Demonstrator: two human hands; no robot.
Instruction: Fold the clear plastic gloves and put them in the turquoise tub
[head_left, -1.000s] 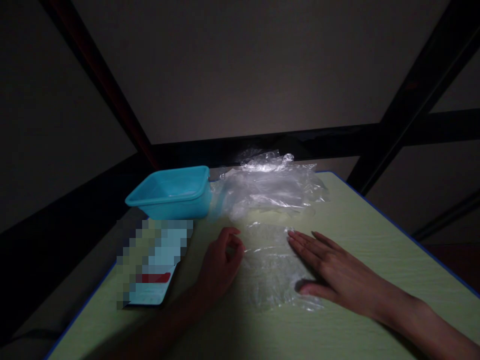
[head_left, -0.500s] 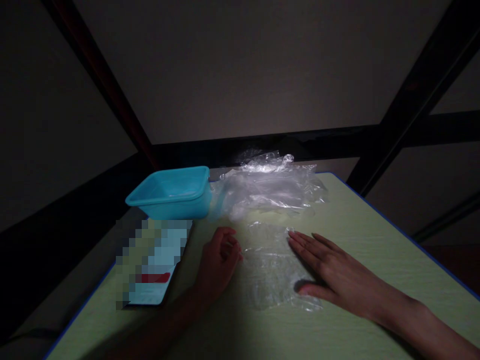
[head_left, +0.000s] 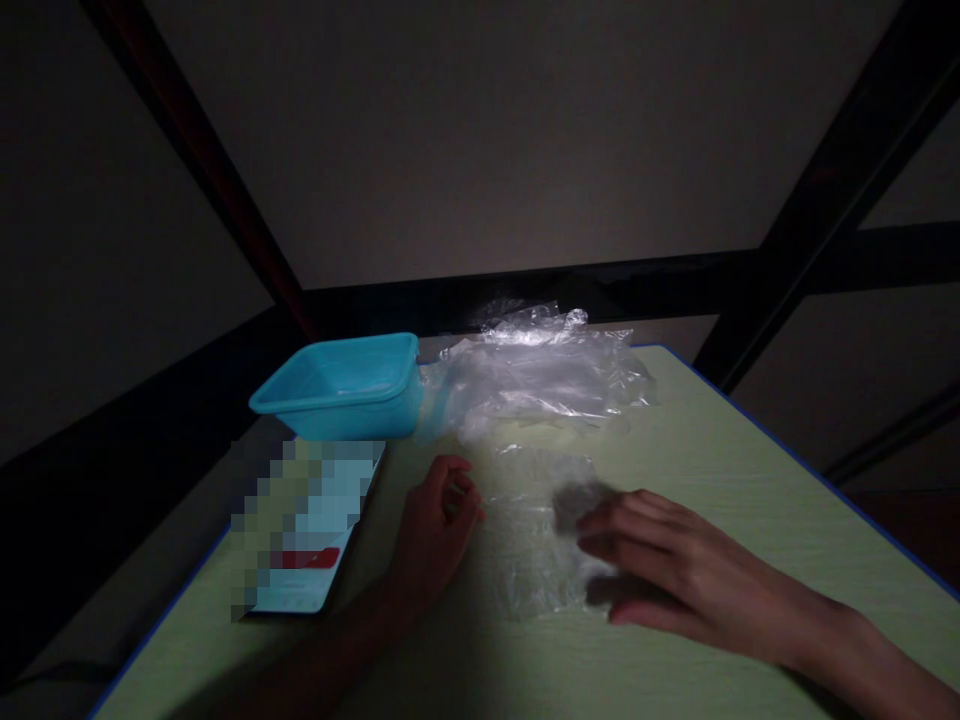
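A clear plastic bag (head_left: 529,545) lies flat on the pale green table (head_left: 757,500) between my hands. My left hand (head_left: 440,520) rests at its left edge with the fingers curled in; whether they pinch the bag's edge is too dark to tell. Over the right side of the bag, my right hand (head_left: 660,560) is slightly raised, with its fingers bent and thumb apart, holding nothing. Its shadow falls on the bag. Behind, a pile of clear plastic bags (head_left: 540,375) is heaped at the far edge of the table.
To the left of the pile stands a blue plastic basin (head_left: 345,390). A phone or tablet (head_left: 322,530) with a lit, partly pixelated screen lies in front of it, left of my left hand. A wall rises behind the table.
My right hand has lifted off the bag and drawn back a little toward me, its fingers now bent rather than stretched flat. My left hand has barely moved.
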